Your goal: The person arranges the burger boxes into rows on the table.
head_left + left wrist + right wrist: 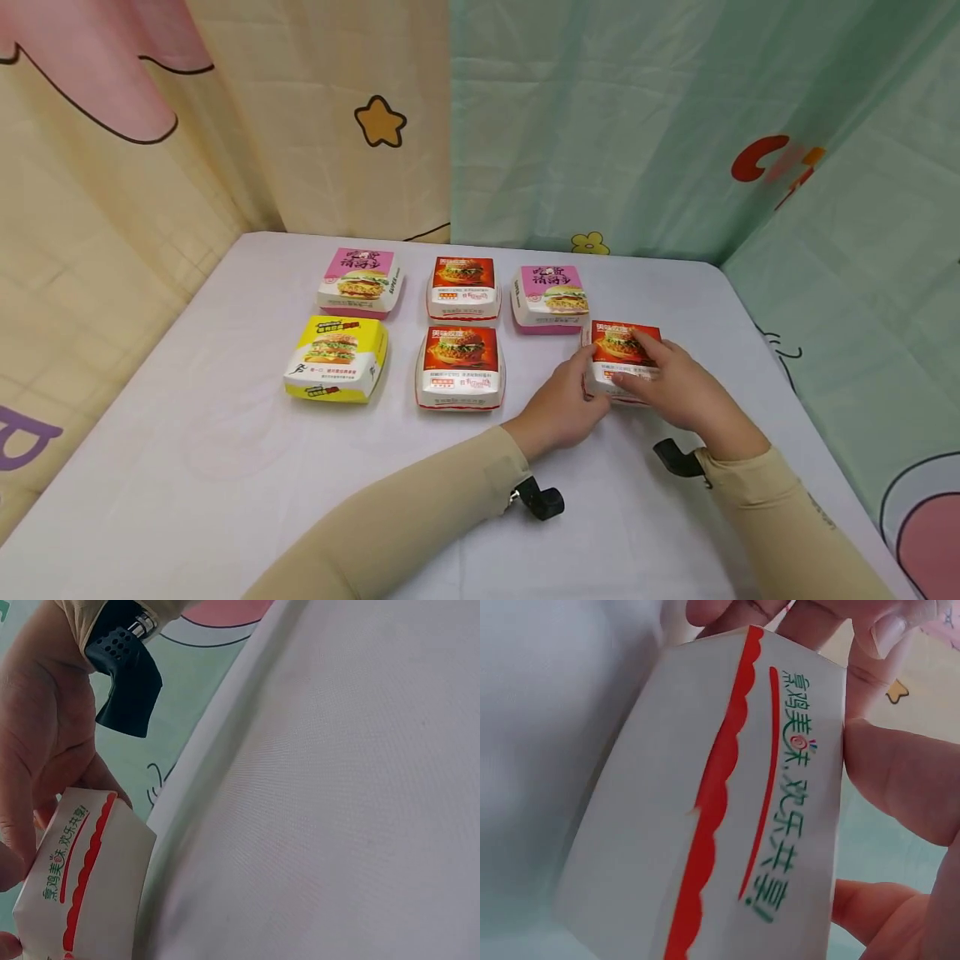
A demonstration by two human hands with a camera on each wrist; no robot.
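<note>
At the right of the table, both hands hold a red-and-white burger box with a burger picture on its lid. My left hand grips its left side and near corner. Over the right part of the lid lies my right hand, thumb towards the near side. Green lettering and a red scalloped band mark the side of the burger box in the left wrist view. Close up in the right wrist view, the same box has fingers along its upper end and right edge.
Left of the hands stand two more red-and-white boxes, one behind the other. Pink boxes flank the rear one, and a yellow box sits at front left. Patterned curtains border the white table.
</note>
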